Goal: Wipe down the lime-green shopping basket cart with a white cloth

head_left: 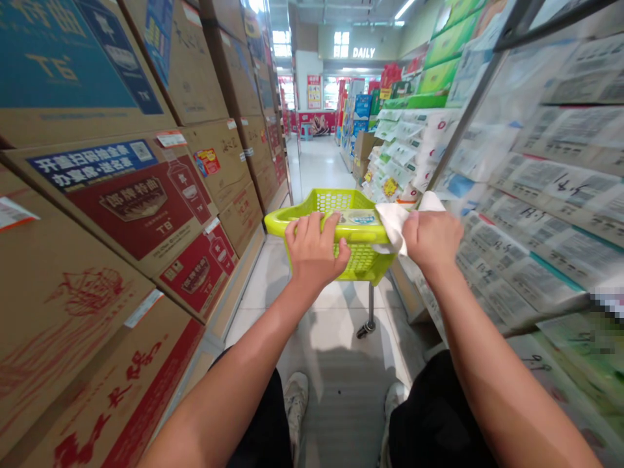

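A lime-green shopping cart (341, 263) with a perforated basket stands in front of me in the aisle. Its thick handle (277, 224) runs crosswise and carries a printed label (358, 216). Over the left-middle part of the handle my left hand (316, 250) is laid, fingers across the top and thumb on the near side. My right hand (433, 235) is closed in a fist around a white cloth or tissue (390, 221). The white piece drapes against the handle's right end and also sticks up behind the fist. The basket's inside is partly hidden by the handle.
Stacked cardboard cartons (160, 195) wall the left side closely. Wrapped paper packs with handwritten prices (546, 201) fill the right, behind a grey post (468, 110). The tiled aisle (319, 166) runs ahead. A cart wheel (364, 330) and my shoes (296, 396) show below.
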Tool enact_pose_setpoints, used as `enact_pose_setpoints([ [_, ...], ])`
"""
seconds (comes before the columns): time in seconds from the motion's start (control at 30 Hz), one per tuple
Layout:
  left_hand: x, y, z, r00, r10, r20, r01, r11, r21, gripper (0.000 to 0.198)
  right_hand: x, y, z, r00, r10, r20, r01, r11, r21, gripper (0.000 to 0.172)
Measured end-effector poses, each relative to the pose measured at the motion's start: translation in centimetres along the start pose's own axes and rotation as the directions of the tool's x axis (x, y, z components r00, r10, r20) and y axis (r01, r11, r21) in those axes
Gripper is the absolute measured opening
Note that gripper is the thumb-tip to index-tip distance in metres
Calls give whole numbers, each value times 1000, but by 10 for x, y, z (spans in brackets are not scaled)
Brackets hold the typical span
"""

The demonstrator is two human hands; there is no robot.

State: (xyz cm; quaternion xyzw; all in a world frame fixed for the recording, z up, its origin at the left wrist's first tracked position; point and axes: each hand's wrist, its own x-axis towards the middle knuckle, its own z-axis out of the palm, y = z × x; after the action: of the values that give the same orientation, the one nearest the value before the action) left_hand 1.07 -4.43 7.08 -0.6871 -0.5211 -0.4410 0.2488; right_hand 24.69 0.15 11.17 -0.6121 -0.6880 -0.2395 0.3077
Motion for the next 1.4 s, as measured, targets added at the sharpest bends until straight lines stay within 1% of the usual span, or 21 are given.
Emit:
enact_pose_setpoints([
  [0.07,2,-2,0,1000,-3,21,2,1000,5,49,-14,0,13,994,-36,-108,43,997,62,47],
  [0.17,4,-6,0,999,-15,35,15,1000,7,48,-26,-2,28,978,-46,-203,69,992,107,43],
  [0.23,5,-7,1,999,-25,44,25,1000,5,49,-28,-3,31,972,-51,-230,78,991,110,42],
  [0.27,6,-7,2,998,-27,48,27,1000,6,49,-27,-3,31,974,-45,-223,70,992,104,42],
  [0.33,7,-6,4,999,-21,48,20,1000,13,50,-20,-4,26,985,-2,-170,15,997,78,42],
  [0.43,7,-3,7,999,-2,38,1,1000,25,51,-5,-4,12,995,73,-62,-72,997,14,45],
  [0.5,7,-1,7,999,-3,41,2,1000,28,51,7,-3,2,997,72,21,-72,997,-30,47],
  [0.57,7,0,7,999,-8,48,6,1000,29,51,18,-1,-4,990,50,134,-43,997,-59,48],
  [0.63,6,-1,7,999,-4,48,3,999,33,51,25,0,-7,970,35,242,-20,998,-65,48],
  [0.67,6,-1,7,999,-1,42,-1,999,38,51,26,1,-6,964,36,262,-20,998,-66,48],
  [0.7,5,-2,7,999,4,36,-5,999,43,51,25,1,-4,968,41,247,-26,998,-65,48],
  [0.73,5,-3,8,1000,7,31,-8,999,48,51,22,1,0,978,42,202,-31,998,-58,49],
  [0.8,5,-5,8,999,11,30,-12,999,52,52,12,1,8,998,25,55,-23,999,-24,48],
  [0.83,5,-5,8,999,10,36,-11,999,49,52,5,1,13,1000,7,-20,-7,1000,2,48],
  [0.9,5,-5,8,999,2,51,-4,999,35,53,-7,2,24,990,-21,-136,29,998,56,46],
  [1.0,5,-5,6,998,-3,65,2,1000,16,53,-24,0,37,968,-17,-252,51,990,128,47],
  [1.1,5,-4,4,998,5,65,-6,1000,21,53,-36,-6,43,941,7,-339,66,977,203,50],
  [1.17,6,-4,3,998,3,61,-5,1000,24,53,-39,-11,40,934,31,-357,61,968,242,52],
  [1.23,6,-2,3,998,-9,59,7,1000,28,54,-37,-17,31,949,47,-311,38,964,262,53],
  [1.33,6,4,3,998,-25,66,22,999,43,57,-26,-28,10,986,49,-158,-7,965,261,54],
  [1.4,5,10,3,998,-14,66,11,999,42,61,-15,-39,-4,998,15,-59,2,961,275,58],
])
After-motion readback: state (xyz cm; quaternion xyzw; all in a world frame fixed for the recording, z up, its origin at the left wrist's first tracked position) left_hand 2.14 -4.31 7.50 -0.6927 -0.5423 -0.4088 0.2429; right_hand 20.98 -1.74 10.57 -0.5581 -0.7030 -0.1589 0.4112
